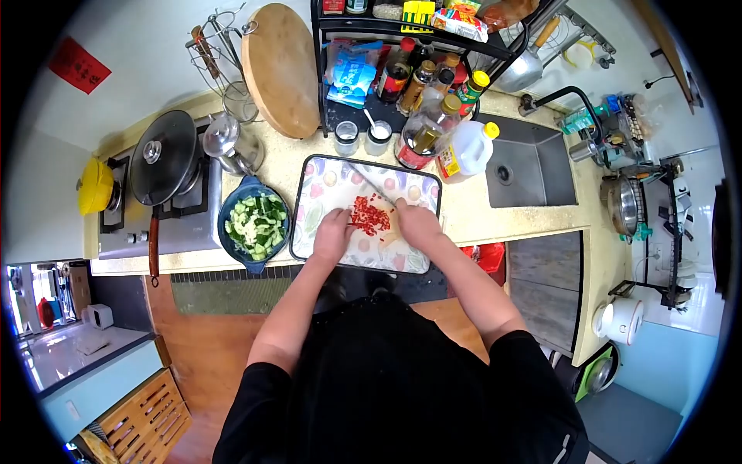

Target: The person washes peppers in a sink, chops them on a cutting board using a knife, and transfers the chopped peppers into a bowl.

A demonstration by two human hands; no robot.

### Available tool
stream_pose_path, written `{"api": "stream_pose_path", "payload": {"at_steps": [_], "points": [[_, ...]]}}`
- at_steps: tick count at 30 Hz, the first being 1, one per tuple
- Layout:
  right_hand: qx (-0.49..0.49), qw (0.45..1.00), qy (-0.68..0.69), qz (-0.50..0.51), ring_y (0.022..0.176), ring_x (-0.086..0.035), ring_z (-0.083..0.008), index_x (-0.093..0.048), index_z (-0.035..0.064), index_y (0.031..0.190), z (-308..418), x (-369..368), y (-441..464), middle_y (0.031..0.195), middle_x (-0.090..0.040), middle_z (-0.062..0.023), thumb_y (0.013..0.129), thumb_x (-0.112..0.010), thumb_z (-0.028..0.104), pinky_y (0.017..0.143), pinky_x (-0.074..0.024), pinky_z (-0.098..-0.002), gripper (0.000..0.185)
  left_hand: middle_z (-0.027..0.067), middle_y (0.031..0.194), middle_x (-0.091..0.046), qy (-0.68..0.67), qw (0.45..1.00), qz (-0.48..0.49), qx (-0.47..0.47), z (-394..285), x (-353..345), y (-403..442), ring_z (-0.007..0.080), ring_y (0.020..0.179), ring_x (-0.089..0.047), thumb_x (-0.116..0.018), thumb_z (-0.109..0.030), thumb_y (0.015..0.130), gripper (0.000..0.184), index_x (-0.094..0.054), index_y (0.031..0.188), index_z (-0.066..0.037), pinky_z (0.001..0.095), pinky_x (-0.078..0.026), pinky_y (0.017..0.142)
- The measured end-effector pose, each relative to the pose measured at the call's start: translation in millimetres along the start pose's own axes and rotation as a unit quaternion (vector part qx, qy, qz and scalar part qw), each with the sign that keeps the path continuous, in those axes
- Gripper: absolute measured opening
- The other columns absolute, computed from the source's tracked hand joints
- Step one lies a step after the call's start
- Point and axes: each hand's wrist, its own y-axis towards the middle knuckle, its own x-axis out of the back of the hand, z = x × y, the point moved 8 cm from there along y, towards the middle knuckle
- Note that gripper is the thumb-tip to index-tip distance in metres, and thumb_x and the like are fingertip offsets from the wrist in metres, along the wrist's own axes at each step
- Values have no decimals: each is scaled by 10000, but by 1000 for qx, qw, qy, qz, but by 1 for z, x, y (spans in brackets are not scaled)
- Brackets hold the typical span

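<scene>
Kitchen table [464, 220] is carrying a cutting board [371, 255] with chopped red pepper [369, 217]; right fingers [404, 214] are grasping a knife [372, 184]; left fingers [340, 219] are curling beside the pepper, grip unclear.

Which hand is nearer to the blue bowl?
Left. The left hand is right of the blue bowl, not touching; the right hand is farther right, past the chopped red pieces.

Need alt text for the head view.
A person's right grip holds a knife at a patterned cutting board bearing chopped red pieces, the left grip beside them. Left of the board, a blue bowl holds chopped green pieces.
</scene>
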Motion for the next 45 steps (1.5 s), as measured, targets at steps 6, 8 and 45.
{"api": "stream_pose_path", "payload": {"at_steps": [6, 8, 45], "points": [[14, 999, 42, 9, 795, -726, -428, -556, 21, 1089, 40, -6, -6, 825, -715, -258, 927, -512, 89, 713, -573, -529, 181, 156, 1015, -703, -8, 1000, 17, 2, 6, -14, 3, 371, 969, -669, -665, -2, 845, 252, -718, 1089, -31, 440, -557, 849], [22, 998, 53, -4, 781, -724, -428, -555, 8, 1074, 44, -8, -6, 815, -713, -255, 931, -509, 90, 708, -570, -532, 171, 156, 1021, -709, 3, 999, 1, -36, 4, -14, -1, 365, 973, -675, -634, 11, 843, 254, -719, 1080, -29, 435, -564, 848], [6, 1000, 1, 31, 793, -734, -342, -620, 42, 981, 38, -34, -56, 840, -734, -164, 941, -552, 138, 685, -573, -474, 124, 22, 920, -637, 232, 910, 161, -304, -79, 32, 21, 221, 947, -643, -635, -175, 819, 32, -649, 839, -155, 376, -485, 840]]}}
